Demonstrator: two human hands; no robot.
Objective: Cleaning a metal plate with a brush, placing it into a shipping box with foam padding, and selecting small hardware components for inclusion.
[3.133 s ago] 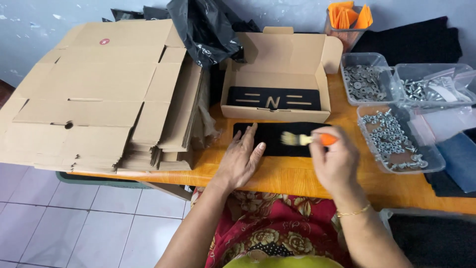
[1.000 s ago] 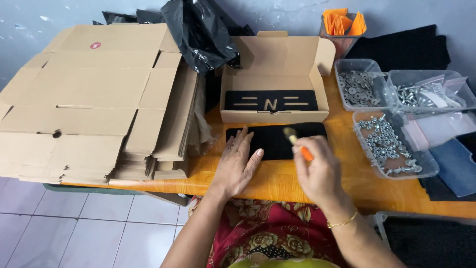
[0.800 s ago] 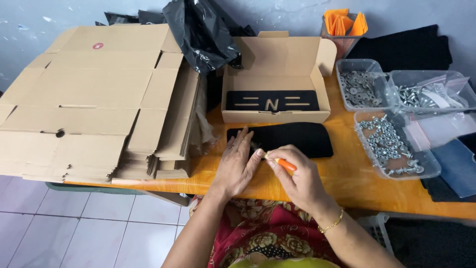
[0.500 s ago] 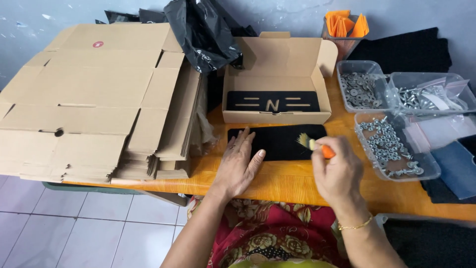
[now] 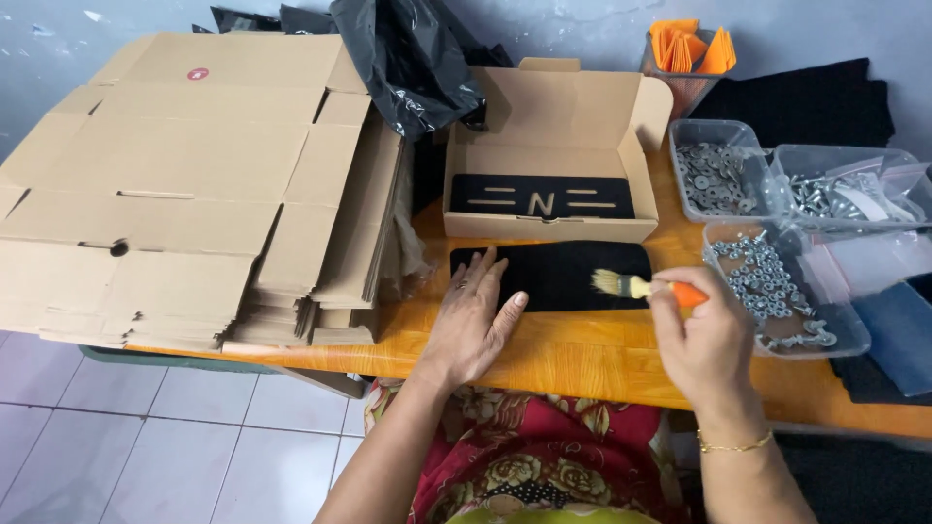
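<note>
A flat black rectangular piece (image 5: 563,272) lies on the orange table in front of me. My left hand (image 5: 473,320) rests flat on its left end, fingers spread. My right hand (image 5: 707,338) grips a small brush with an orange handle (image 5: 649,287), its pale bristles on the piece's right part. Just behind stands an open cardboard box (image 5: 553,155) with another black piece inside, cut through with slots and a letter shape.
A tall stack of flat cardboard blanks (image 5: 184,184) fills the left. A black plastic bag (image 5: 413,58) lies behind it. Clear tubs of metal screws and washers (image 5: 777,281) stand at the right, with an orange-filled cup (image 5: 691,53) behind. The table's front edge (image 5: 544,374) is near my lap.
My right hand swept the brush to the left along the black piece, then back to its right part. My left hand stayed pressed on the left end.
</note>
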